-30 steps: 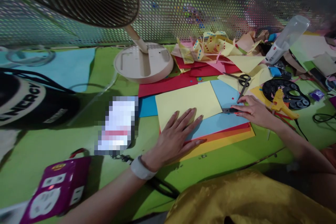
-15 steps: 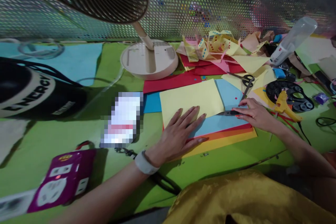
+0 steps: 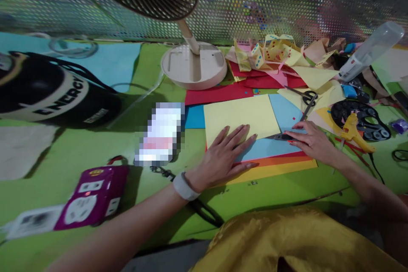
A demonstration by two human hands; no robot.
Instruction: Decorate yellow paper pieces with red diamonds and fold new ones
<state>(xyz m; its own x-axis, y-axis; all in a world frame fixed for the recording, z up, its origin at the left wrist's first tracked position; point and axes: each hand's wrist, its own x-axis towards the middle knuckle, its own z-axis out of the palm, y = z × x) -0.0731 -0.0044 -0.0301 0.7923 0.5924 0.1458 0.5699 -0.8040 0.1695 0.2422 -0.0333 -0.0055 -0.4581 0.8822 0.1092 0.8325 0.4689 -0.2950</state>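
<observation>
A light yellow paper sheet (image 3: 239,115) lies over a light blue sheet (image 3: 288,108), with red, orange and yellow sheets (image 3: 287,164) showing beneath at the near edge. My left hand (image 3: 221,159) rests flat, fingers spread, across the yellow sheet's near edge and the blue sheet. On the right, the fingers of my right hand (image 3: 314,141) close on a dark tool with a pointed tip (image 3: 279,137), lying low against the blue paper at the yellow sheet's corner. The hand partly hides this tool, so its exact kind is unclear. Black-handled scissors (image 3: 308,97) lie just beyond.
A fan (image 3: 194,72) stands behind the sheets, beside a heap of paper scraps (image 3: 274,53). At left are a phone (image 3: 161,134), a purple device (image 3: 92,195) and a black bottle (image 3: 63,93). A yellow glue gun (image 3: 355,134), a black palette (image 3: 338,112) and a clear bottle (image 3: 371,51) sit right.
The whole view has shifted, so things appear farther right and slightly higher. Both hands keep nearly the same place on the paper, and the dark tool stays at the yellow sheet's corner.
</observation>
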